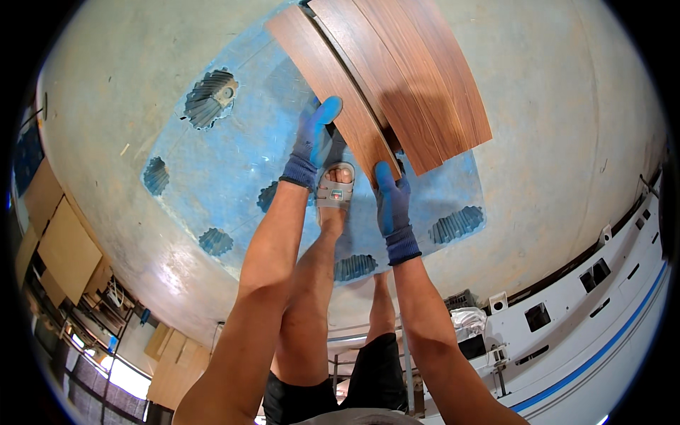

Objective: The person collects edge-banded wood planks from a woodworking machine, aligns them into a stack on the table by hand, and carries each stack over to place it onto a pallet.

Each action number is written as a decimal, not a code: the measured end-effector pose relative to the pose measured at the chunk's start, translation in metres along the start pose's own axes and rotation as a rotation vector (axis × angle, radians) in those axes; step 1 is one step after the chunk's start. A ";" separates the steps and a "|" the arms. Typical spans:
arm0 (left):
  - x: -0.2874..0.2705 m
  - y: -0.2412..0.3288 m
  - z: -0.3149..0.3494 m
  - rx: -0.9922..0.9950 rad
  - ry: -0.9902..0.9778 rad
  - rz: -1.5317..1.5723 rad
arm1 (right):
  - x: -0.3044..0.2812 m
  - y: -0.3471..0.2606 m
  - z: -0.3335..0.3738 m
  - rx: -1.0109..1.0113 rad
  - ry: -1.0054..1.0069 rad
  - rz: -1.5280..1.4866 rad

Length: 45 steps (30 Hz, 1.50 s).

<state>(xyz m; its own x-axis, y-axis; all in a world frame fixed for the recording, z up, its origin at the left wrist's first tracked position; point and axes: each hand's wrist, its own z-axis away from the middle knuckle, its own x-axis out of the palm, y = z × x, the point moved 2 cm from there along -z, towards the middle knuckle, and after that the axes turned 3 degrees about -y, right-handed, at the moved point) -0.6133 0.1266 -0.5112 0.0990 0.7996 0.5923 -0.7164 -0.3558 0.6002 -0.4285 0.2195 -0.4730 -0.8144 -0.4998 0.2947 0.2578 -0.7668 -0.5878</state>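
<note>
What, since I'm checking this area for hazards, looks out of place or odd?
The open-toed sandal on the blue pallet seems odd: bare toes near the wood-grain board, while the left hand and right hand wear gloves. A dark gap also separates that board from the neighbouring boards.

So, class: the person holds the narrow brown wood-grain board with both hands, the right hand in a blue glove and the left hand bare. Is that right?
Not quite: the left hand isn't bare; the head view shows it in a blue glove too. The rest stands: the right hand is gloved in blue, and both hands hold the narrow brown wood-grain board.
</note>
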 end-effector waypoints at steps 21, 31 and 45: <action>0.012 -0.006 -0.006 0.005 0.016 -0.179 | -0.021 -0.005 -0.012 0.101 -0.013 -0.003; 0.036 0.029 -0.001 -0.120 0.040 -0.651 | -0.034 -0.016 0.009 0.066 -0.057 -0.025; -0.037 0.171 -0.067 0.027 0.203 -0.973 | -0.043 0.014 -0.037 0.120 0.027 -0.653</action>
<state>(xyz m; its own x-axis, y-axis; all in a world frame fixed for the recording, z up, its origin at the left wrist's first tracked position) -0.7863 0.0689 -0.4662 0.5133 0.8158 -0.2665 -0.3694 0.4903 0.7894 -0.4093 0.2446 -0.5218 -0.8354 0.0916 0.5420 -0.2382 -0.9490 -0.2067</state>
